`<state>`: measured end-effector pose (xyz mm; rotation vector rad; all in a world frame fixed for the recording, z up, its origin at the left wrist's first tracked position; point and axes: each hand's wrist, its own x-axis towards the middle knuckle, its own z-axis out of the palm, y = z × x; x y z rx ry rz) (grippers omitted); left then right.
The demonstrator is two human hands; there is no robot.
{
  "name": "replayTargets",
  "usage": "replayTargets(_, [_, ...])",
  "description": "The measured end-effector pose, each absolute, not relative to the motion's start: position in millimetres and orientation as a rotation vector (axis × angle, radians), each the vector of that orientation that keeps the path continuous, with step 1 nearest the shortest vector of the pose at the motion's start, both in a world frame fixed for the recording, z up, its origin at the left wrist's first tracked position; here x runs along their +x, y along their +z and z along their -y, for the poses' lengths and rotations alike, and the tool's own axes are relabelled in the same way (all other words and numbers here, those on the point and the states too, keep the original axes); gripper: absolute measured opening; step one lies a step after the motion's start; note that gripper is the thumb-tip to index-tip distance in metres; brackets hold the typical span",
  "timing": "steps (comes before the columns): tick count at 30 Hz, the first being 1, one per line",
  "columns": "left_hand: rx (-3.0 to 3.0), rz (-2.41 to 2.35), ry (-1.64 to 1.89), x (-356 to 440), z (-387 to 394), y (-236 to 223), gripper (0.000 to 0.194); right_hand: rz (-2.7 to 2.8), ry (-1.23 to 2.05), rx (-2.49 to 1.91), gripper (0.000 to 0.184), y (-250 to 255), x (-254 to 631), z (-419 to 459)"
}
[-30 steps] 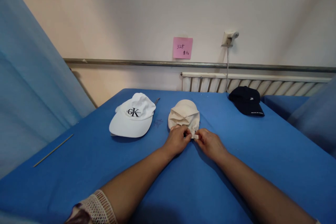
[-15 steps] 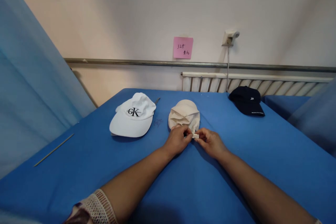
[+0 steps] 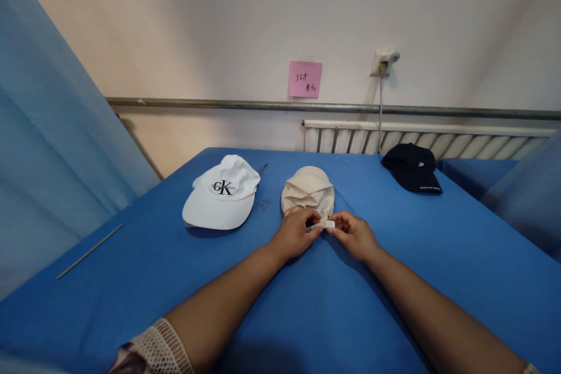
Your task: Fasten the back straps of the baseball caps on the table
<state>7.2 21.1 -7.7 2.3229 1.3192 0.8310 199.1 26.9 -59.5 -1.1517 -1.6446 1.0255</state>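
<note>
A beige baseball cap (image 3: 309, 184) lies on the blue-covered table with its brim pointing away from me and its crown slumped. My left hand (image 3: 298, 229) is closed on the cap's near back edge, thumb and fingers pinching its strap. My right hand (image 3: 353, 235) pinches the free end of the strap, where a small white tag (image 3: 330, 224) shows beside the fingertips. How the strap is fastened is too small to make out. To the left sits a white cap (image 3: 225, 193) with black lettering.
A navy cap (image 3: 412, 168) rests at the back right of the blue table (image 3: 280, 315). One thin stick (image 3: 90, 251) lies near the left edge. Blue curtains (image 3: 65, 99) hang on the left. Behind are a metal rail (image 3: 245, 105), a radiator (image 3: 346, 137) and a pink note (image 3: 305, 79).
The right hand has shifted slightly, and the tag and strap end have moved a little up and right. My left hand keeps its pinch, and the other caps stay put.
</note>
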Motion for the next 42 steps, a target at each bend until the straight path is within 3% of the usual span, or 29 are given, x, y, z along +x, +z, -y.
replayTargets(13, [2.395, -1.340, 0.836, 6.8, -21.0, -6.9, 0.005, 1.615, 1.082, -1.134, 0.024, -61.5, 198.1, -28.5])
replayTargets(31, [2.335, -1.317, 0.820, 9.3, -20.0, -8.5, 0.006, 1.628, 1.116, -1.075, 0.022, -60.5, 195.8, -27.3])
replayTargets(37, [2.438, -1.316, 0.797, 3.7, -21.1, -6.6, 0.020, 1.551, 1.006, -1.133, 0.027, -58.4, 199.6, -29.6])
replayTargets(42, [2.431, -1.337, 0.794, 2.6, -22.0, -6.6, 0.014, 1.584, 0.969, -1.172, 0.028, -61.3, 201.2, -31.2])
